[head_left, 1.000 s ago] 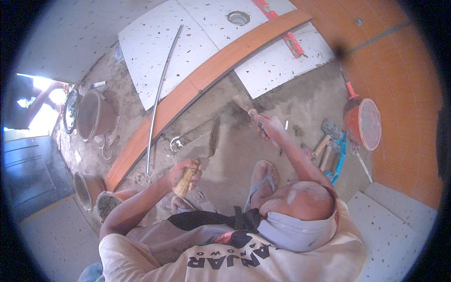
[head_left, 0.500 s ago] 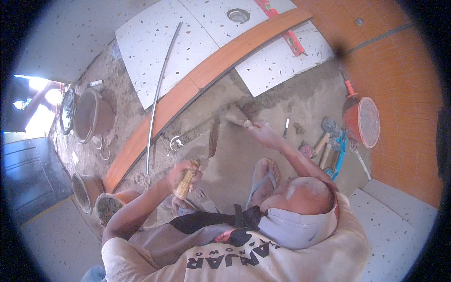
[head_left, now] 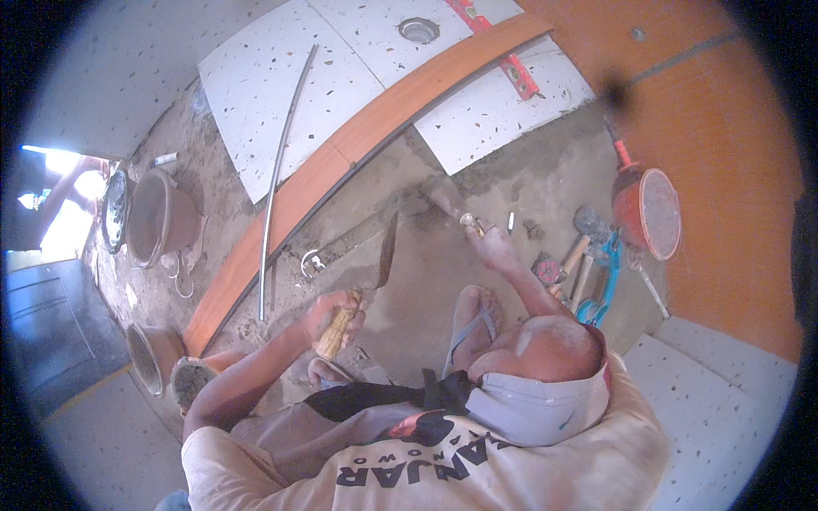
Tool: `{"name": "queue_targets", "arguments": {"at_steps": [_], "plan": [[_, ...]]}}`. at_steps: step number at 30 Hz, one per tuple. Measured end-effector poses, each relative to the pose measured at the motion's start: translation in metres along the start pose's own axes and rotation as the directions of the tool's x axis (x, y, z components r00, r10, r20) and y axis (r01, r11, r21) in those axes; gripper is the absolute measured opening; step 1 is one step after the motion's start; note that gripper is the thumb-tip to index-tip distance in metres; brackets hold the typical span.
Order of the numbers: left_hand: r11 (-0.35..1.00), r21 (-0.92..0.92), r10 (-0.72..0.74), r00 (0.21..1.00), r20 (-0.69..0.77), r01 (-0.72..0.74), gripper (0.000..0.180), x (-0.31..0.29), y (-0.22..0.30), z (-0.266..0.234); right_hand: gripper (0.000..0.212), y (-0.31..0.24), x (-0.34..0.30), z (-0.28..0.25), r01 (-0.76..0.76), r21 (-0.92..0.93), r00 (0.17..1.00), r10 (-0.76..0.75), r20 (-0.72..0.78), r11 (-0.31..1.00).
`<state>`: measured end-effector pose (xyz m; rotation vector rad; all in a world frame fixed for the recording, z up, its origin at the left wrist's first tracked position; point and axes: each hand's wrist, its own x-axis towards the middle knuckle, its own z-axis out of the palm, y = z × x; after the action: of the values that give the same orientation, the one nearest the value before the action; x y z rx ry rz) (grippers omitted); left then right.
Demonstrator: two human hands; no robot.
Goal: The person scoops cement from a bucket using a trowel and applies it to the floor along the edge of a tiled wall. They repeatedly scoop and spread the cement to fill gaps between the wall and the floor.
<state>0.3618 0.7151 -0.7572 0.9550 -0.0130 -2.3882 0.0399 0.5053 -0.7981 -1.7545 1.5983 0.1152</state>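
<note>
My left hand [head_left: 334,322] is closed around the pale handle of a wooden-handled tool [head_left: 339,330]. A dark, thin edge [head_left: 388,249] stands just beyond it over the grey mortar; whether it belongs to that tool I cannot tell. In my right hand [head_left: 492,247] is a trowel [head_left: 445,198], its blade blurred and low on the mortar bed [head_left: 426,264]. The blade lies close to the near corner of a white speckled tile [head_left: 486,128]. A wood-coloured plank [head_left: 341,153] crosses the tiles and the mortar, left of and beyond both hands.
A metal rod [head_left: 277,179] lies across the plank. A red spirit level [head_left: 520,77] rests on the tiles near a round drain [head_left: 418,31]. Tubs [head_left: 158,217] stand at the left. On the right are a red bucket [head_left: 652,213], blue tool [head_left: 609,281] and hammer [head_left: 575,255].
My right hand has drawn the trowel slightly right and nearer to me. My left hand keeps its grip, nearly still. The whole view has shifted slightly.
</note>
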Motion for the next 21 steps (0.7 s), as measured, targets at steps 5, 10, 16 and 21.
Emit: {"name": "queue_targets", "arguments": {"at_steps": [5, 10, 16, 21], "plan": [[0.999, -0.044, -0.021, 0.998, -0.062, 0.018, 0.023, -0.005, 0.001, -0.001, 0.054, -0.008, -0.009, -0.012, -0.054, 0.321, 0.988, 0.004, 0.154, 0.945], [1.000, -0.022, 0.007, 1.000, -0.009, -0.008, 0.023, 0.001, 0.006, 0.001, 0.052, -0.007, -0.014, 0.019, 0.060, 0.197, 0.997, -0.051, -0.048, 0.979], [1.000, 0.019, 0.019, 1.000, -0.018, -0.019, 0.025, 0.005, 0.010, 0.005, 0.052, 0.005, 0.004, 0.013, 0.030, -0.043, 1.000, -0.030, 0.001, 0.999], [1.000, 0.004, -0.020, 0.999, -0.034, 0.020, 0.026, 0.005, 0.013, 0.010, 0.053, 0.012, 0.008, 0.015, 0.012, 0.142, 1.000, -0.014, 0.009, 0.990]]}}
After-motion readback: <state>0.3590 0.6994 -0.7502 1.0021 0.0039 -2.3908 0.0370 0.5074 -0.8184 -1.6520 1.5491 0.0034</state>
